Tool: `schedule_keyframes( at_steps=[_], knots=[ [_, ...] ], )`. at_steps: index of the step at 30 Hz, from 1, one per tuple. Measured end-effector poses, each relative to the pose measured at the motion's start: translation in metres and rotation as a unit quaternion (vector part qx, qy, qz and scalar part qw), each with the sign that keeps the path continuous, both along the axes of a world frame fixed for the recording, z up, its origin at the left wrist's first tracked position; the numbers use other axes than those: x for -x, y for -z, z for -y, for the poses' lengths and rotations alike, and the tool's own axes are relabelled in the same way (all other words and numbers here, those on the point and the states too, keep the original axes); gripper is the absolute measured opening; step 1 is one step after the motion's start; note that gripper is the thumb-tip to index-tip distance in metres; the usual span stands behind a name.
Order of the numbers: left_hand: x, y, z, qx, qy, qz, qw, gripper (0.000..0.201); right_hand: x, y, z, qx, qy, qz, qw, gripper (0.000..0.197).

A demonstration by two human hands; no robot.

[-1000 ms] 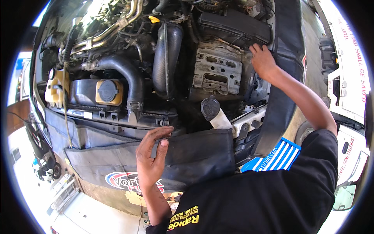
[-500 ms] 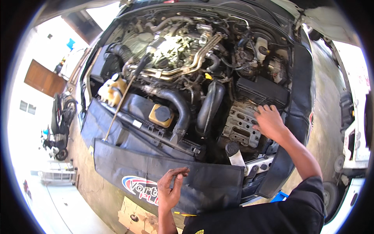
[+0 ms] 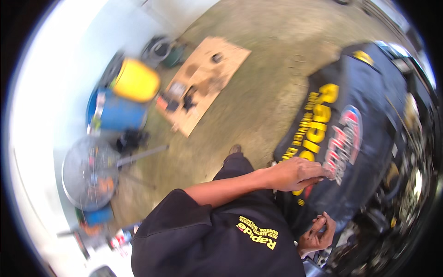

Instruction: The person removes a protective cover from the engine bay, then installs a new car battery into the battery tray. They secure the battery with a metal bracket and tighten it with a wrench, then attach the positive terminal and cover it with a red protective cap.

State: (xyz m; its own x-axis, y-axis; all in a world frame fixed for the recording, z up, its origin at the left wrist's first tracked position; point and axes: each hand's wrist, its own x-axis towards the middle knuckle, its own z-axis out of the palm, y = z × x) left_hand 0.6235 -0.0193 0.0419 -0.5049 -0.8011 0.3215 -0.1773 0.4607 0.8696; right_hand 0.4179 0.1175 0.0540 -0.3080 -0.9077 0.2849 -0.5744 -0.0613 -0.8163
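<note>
My left hand [image 3: 299, 173] reaches across in front of my body, above the dark fender cover [image 3: 369, 134] draped over the car's front. Its fingers are pressed together; anything pinched between them is too small to make out. Lower down, close to my shirt and beside the engine bay [image 3: 392, 221], is my right hand [image 3: 318, 234]. Its fingers curl in toward the thumb, and whatever they may hold is hidden. Blur softens the engine parts.
A stained cardboard sheet [image 3: 217, 76] lies on the concrete floor with small dark parts on it. Along the wall are a yellow drum [image 3: 136, 80], a blue drum [image 3: 120, 111] and a round wire-caged fan [image 3: 90, 173]. My shoe [image 3: 235, 149] shows on the floor.
My view has swung left from the engine bay to the floor and wall. My right hand has come off the metal battery tray, back beside my body. The left stays near the cover.
</note>
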Motion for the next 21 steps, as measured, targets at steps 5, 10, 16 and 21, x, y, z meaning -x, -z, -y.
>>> schedule_keyframes(
  at_steps=[5, 10, 16, 21],
  knots=[
    [-0.171, 0.027, -0.098, -0.086, -0.212, 0.081, 0.97, 0.023, -0.057, -0.002, 0.059, -0.046, -0.347, -0.295, 0.889, 0.009],
    [-0.31, 0.045, -0.197, -0.189, -0.411, 0.135, 0.882, 0.028, -0.228, 0.025, 0.106, -0.058, -0.405, -0.224, 0.885, 0.008],
    [-0.462, 0.113, -0.299, -0.322, -0.479, 0.231, 0.783, 0.036, -0.473, 0.11, 0.091, -0.136, -0.53, -0.212, 0.81, 0.013],
    [-0.552, 0.167, -0.297, -0.331, -0.516, 0.173, 0.771, 0.038, -0.571, 0.196, 0.1, -0.239, -0.497, -0.277, 0.787, 0.016]
  ],
)
